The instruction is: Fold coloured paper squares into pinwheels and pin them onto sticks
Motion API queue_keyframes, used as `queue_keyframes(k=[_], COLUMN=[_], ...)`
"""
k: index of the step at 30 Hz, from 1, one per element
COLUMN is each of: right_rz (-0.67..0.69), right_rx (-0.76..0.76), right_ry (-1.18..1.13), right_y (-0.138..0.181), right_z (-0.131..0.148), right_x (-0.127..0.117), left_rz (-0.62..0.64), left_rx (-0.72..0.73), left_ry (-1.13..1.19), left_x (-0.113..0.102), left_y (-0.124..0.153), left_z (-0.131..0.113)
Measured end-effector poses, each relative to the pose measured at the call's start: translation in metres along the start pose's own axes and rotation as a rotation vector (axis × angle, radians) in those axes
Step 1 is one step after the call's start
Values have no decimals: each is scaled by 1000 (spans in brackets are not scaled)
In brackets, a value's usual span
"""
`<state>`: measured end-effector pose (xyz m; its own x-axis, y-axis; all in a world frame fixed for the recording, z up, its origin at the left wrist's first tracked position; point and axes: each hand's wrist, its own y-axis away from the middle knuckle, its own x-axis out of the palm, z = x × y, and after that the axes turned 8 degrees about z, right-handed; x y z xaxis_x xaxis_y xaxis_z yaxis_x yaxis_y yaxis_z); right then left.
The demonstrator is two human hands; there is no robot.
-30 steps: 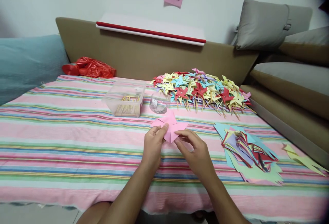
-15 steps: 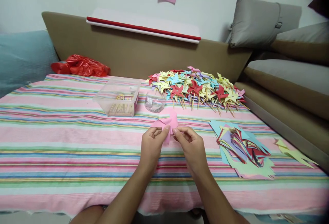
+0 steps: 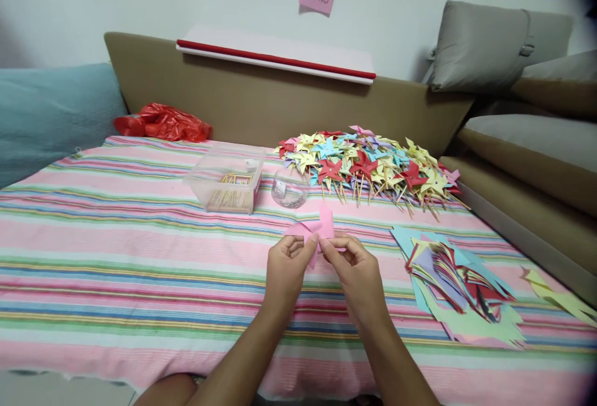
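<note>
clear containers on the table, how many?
2: a rectangular tub holding wooden sticks, left of the pinwheel pile; a small round cup between them. None hidden, apparently.

Change logged: my left hand and right hand have closed together since a second ago; the pink paper, then spread flat between them, I now see folded up, pinched at its centre.

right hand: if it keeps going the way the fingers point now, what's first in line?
The right hand points up-left, away from the body. Past the pink paper pinwheel it already pinches, the small clear round container looks first in line, probably; depth is hard to judge, and it might pass beside it.
</note>
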<state>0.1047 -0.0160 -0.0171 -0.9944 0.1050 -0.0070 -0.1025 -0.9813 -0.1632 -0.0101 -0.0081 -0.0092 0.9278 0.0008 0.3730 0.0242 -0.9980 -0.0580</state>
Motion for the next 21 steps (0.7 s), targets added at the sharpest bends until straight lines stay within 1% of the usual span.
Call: queue_keyframes(k=[8, 12, 15, 18, 19, 21], right_rz=[24, 79, 140, 201, 211, 186], right_rx=[19, 3, -66, -158, -188, -250], right_ry=[55, 108, 201, 326, 357, 402], right_y=[0, 0, 1, 1, -1, -11], right_z=[-9, -13, -13, -9, -6, 1], right_x=[1, 7, 10, 7, 5, 0], left_rz=[-4, -17, -27, -41, -53, -93], left_rx=[20, 32, 36, 32, 30, 32], left_ry=[-3, 0, 0, -7, -9, -16], left_x=[-7, -16, -24, -34, -38, -49], left_y=[0, -1, -4, -8, -9, -13], left_z=[3, 2, 0, -3, -5, -12])
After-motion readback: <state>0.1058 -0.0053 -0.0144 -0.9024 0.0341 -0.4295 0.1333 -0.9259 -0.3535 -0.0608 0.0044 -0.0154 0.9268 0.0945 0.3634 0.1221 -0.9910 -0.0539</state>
